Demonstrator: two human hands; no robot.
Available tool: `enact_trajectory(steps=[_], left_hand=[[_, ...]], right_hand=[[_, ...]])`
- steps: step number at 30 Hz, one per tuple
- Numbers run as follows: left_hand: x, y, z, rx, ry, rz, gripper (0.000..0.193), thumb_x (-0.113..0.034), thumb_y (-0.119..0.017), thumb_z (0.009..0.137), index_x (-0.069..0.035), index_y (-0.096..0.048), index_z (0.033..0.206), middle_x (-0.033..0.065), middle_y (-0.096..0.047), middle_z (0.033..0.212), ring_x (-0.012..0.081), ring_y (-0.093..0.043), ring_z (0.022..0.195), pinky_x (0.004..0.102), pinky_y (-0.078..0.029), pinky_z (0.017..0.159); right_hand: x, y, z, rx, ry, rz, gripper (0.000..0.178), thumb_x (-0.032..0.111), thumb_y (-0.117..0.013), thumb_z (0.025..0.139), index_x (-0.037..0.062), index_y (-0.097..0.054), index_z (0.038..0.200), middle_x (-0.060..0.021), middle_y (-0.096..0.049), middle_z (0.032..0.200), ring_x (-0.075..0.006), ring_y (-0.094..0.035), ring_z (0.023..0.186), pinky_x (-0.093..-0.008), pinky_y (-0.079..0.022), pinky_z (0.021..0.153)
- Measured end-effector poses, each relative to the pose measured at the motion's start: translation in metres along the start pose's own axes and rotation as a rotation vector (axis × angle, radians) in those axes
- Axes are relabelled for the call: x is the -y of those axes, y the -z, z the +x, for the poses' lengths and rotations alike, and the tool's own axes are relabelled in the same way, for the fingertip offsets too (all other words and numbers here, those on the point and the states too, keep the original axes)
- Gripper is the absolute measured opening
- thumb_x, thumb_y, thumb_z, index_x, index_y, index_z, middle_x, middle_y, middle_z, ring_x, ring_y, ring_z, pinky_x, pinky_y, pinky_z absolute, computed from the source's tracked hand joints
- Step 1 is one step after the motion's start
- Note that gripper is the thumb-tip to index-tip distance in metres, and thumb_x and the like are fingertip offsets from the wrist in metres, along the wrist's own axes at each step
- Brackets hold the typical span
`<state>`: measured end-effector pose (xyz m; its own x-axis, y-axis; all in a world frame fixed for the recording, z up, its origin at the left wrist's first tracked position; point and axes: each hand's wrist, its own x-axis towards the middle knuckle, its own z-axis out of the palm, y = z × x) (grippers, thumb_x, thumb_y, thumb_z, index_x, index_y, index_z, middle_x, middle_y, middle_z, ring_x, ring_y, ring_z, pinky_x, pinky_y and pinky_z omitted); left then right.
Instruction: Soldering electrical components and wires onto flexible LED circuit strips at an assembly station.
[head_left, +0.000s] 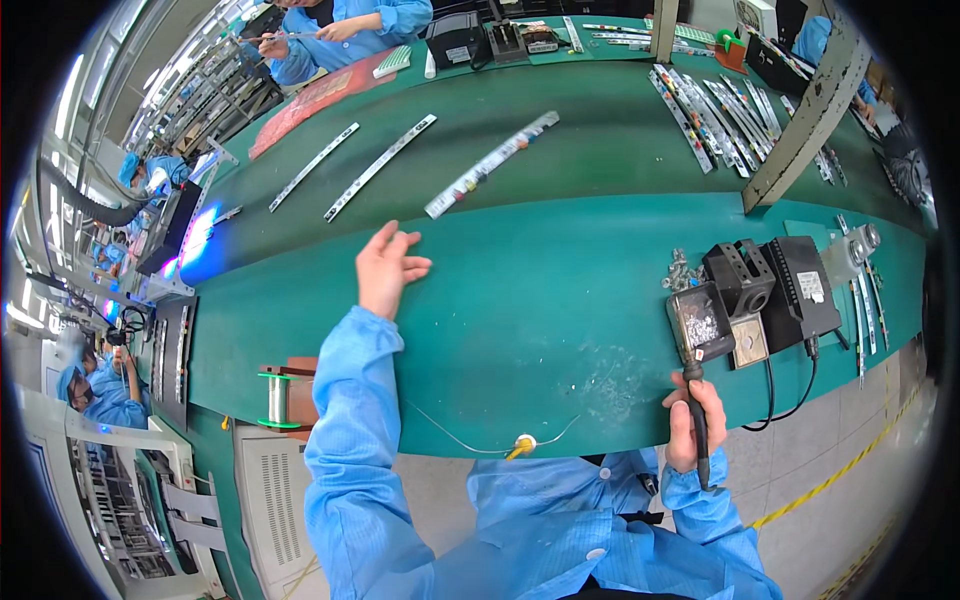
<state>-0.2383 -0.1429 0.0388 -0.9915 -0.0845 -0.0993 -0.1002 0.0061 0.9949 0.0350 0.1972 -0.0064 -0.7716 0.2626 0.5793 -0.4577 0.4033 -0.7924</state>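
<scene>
My right hand grips the dark handle of a soldering iron at the bench's right front edge. The iron's upper end meets the small metal tray of a soldering station; its tip is hard to make out. Stretched forward over the green bench, my left hand is empty, fingers apart. Just beyond it, a narrow strip circuit board with small coloured parts lies slantwise on the green belt. Two more strip boards, a longer one and a shorter one, lie to its left.
A black station unit stands right of the tray, beside a clear bottle. Many strip boards lie near a metal post. A solder spool sits front left; thin wire curves along the front edge. A co-worker works opposite.
</scene>
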Motion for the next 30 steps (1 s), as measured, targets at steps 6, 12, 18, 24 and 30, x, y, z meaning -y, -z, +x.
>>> enact_trajectory(steps=[6,12,18,24,30], left_hand=[[0.041,-0.024,-0.014,-0.052,-0.175,0.072,0.025,-0.007,-0.058,0.093,0.003,-0.057,0.115,0.0114,-0.067,0.093,0.0077,-0.056,0.057,0.0208,-0.045,0.049],[0.047,-0.018,-0.017,-0.021,-0.197,-0.008,0.018,-0.006,-0.058,0.092,0.003,-0.061,0.108,0.0090,-0.067,0.088,0.0054,-0.054,0.056,0.0199,-0.044,0.048],[0.053,-0.024,-0.019,-0.061,-0.361,0.081,0.011,-0.005,-0.061,0.090,0.003,-0.065,0.097,0.0040,-0.066,0.081,0.0072,-0.060,0.069,0.0215,-0.049,0.063],[0.052,-0.017,-0.013,-0.007,-0.356,0.090,0.008,-0.005,-0.062,0.090,0.001,-0.066,0.092,-0.0008,-0.061,0.074,0.0045,-0.052,0.063,0.0194,-0.041,0.056],[0.055,-0.014,-0.012,0.030,-0.362,0.108,0.011,-0.007,-0.061,0.090,0.002,-0.067,0.093,-0.0009,-0.060,0.072,0.0046,-0.049,0.061,0.0192,-0.038,0.054]], right_hand=[[0.001,-0.005,0.005,-0.005,0.037,-0.083,0.035,0.006,-0.058,0.087,0.0001,-0.052,0.121,-0.0180,-0.063,0.086,-0.0243,-0.060,0.071,-0.0381,-0.051,0.070],[0.004,-0.008,-0.004,-0.046,-0.007,-0.121,0.035,0.008,-0.055,0.090,-0.0014,-0.050,0.123,-0.0201,-0.061,0.091,-0.0226,-0.059,0.076,-0.0382,-0.049,0.079],[0.004,-0.008,-0.009,-0.051,0.017,-0.205,0.036,0.009,-0.054,0.090,-0.0006,-0.049,0.124,-0.0201,-0.061,0.094,-0.0218,-0.059,0.076,-0.0382,-0.049,0.078],[0.006,-0.009,-0.002,-0.028,0.037,-0.214,0.035,0.010,-0.056,0.089,0.0008,-0.050,0.122,-0.0223,-0.063,0.096,-0.0232,-0.061,0.076,-0.0394,-0.048,0.077],[0.004,-0.016,0.006,-0.082,0.087,-0.255,0.033,0.005,-0.060,0.085,-0.0009,-0.053,0.117,-0.0156,-0.063,0.076,-0.0286,-0.064,0.075,-0.0395,-0.053,0.072]])
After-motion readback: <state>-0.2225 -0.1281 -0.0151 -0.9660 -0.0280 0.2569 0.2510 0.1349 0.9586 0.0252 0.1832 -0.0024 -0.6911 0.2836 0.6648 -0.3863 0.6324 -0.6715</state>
